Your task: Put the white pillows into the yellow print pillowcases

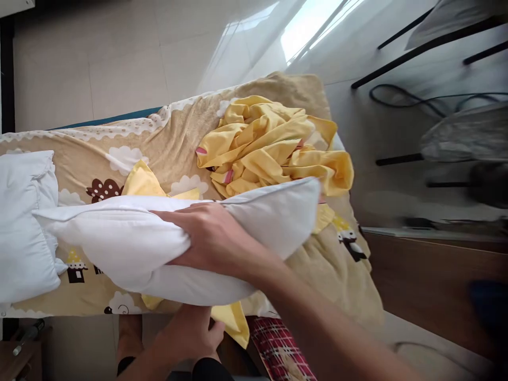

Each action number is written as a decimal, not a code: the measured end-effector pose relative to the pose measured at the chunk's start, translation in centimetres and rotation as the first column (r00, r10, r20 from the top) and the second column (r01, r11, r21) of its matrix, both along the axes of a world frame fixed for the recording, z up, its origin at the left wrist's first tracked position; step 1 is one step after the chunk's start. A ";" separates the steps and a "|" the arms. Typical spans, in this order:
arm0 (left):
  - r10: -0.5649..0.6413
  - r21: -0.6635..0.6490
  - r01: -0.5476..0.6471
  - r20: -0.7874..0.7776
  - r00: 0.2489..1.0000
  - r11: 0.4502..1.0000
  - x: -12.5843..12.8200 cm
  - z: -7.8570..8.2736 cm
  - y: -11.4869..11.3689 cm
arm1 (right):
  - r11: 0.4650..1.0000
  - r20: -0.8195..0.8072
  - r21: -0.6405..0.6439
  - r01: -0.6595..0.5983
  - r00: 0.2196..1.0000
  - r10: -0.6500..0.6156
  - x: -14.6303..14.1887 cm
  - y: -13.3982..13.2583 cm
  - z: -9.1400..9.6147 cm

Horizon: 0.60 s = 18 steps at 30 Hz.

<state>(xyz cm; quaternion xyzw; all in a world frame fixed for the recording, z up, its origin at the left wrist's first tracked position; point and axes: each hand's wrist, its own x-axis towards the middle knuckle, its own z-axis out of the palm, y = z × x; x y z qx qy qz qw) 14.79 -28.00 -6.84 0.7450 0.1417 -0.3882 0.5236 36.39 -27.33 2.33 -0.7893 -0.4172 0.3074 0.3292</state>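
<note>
A white pillow (119, 238) lies across a beige cartoon-print blanket (186, 127) that covers the bed. My right hand (210, 238) reaches in from the lower right and presses into the pillow's middle, fingers closed on its top. My left hand (190, 333) is at the pillow's near edge, thumb showing and fingers tucked up under it, gripping from below. A flat yellow cloth (143, 182) lies under the pillow and pokes out beside my left hand.
A crumpled yellow cloth (270, 143) is heaped on the blanket past the pillow. A second white pillow (24, 227) lies at the left. Red plaid fabric (278, 344) hangs at the near edge. A fan (468, 132) and a wooden surface (428, 280) stand at the right.
</note>
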 end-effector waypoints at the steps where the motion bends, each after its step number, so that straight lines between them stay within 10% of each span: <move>1: 0.043 -0.058 -0.042 0.023 0.999 0.997 -0.6 0.4 0.2 | 0.998 0.012 -0.057 -0.016 1.000 0.016 -0.2 0.3 -1.0; 6: 0.113 -0.341 -0.112 -0.017 0.993 0.933 -6.7 2.6 9.8 | 0.960 -0.040 -0.261 -0.106 0.994 0.099 -0.4 -0.7 -5.5; 9: 0.514 0.000 -0.532 0.257 0.818 0.847 -8.5 2.2 18.2 | 0.959 -0.166 -0.210 -0.191 0.973 0.158 -0.2 -1.7 -6.0; 11: 0.565 0.066 -0.650 0.432 0.703 0.757 -7.1 1.0 21.3 | 0.961 -0.206 -0.201 -0.188 0.968 0.146 -0.1 -1.8 -5.9; 18: 0.405 0.131 -0.503 0.438 0.802 0.854 5.2 0.6 14.7 | 0.835 -0.145 -0.406 -0.371 0.928 0.342 -1.8 -0.6 -6.7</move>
